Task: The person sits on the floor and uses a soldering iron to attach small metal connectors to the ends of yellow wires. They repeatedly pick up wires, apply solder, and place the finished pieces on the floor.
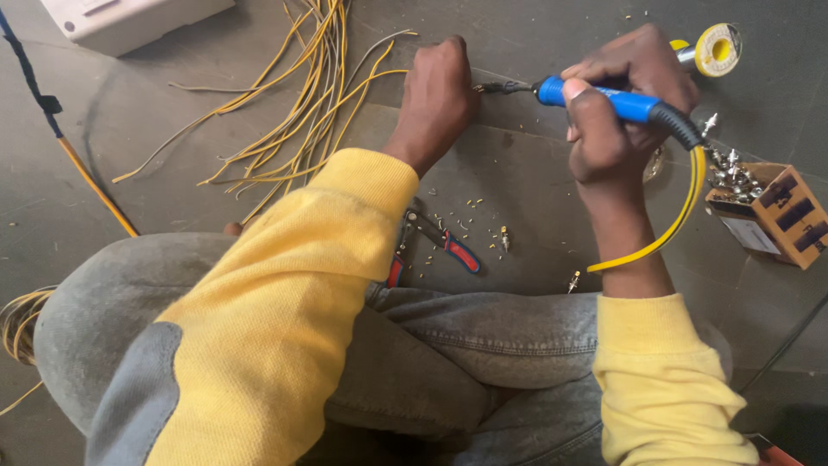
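Closest to the camera are the person's bent knees in grey denim trousers point(448, 354) and the sleeves of a yellow sweatshirt point(285, 302), seen from above as the person sits low over a dark grey floor point(172, 112). The floor is dusty, and small clipped bits of wire insulation point(470, 207) lie scattered on it below the two hands.

The right hand point(617, 103) is wrapped firmly around the blue handle of a soldering iron point(604, 99), thumb pressed along the grip, with the iron's dark metal tip pointing left towards the other hand. A yellow cord point(681, 216) leaves the black rear end of the iron and curves down past the right wrist. The left hand point(435, 95) is closed into a fist pressed on the floor, its fingers curled under just beside the iron's tip; what it pinches there is hidden by the knuckles.

Left of the left hand a loose bundle of long yellow and grey wires point(306, 103) fans across the floor. Below that hand, by the forearm, lies a pair of red-and-blue-handled wire strippers point(444, 242). Above and right of the right hand sits a yellow spool of solder wire point(716, 49), and to its lower right a small brown cardboard box holding silvery metal connectors point(768, 207). A white plastic case point(129, 17) lies far up left.
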